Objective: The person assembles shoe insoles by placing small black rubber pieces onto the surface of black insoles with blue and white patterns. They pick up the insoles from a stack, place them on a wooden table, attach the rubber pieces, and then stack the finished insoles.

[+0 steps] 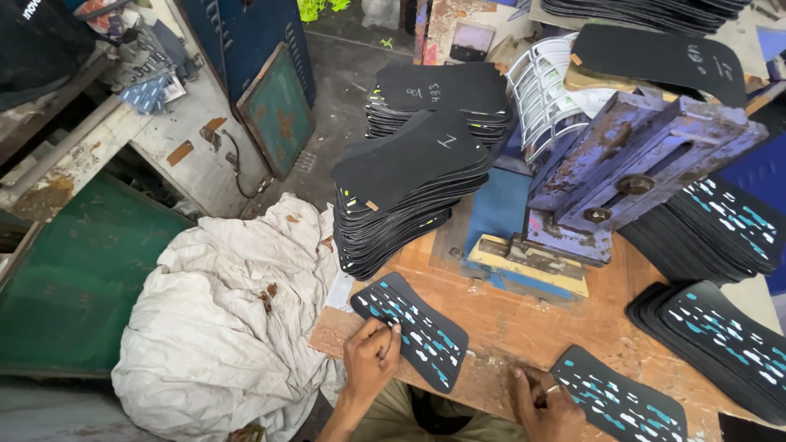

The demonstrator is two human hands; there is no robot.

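My left hand [372, 356] rests its fingers on the near end of a black sole piece [413, 327] printed with white and teal dashes, lying flat on the wooden table [524, 327]. My right hand [544, 401] touches the left edge of a second printed black piece [622, 401] at the table's front edge. Neither piece is lifted off the wood.
Two tall stacks of plain black pieces [401, 196] stand behind my left hand. A blue metal press [622, 164] sits at centre right. Stacks of printed pieces [720, 336] lie at right. A crumpled white cloth [229, 319] hangs at the table's left edge.
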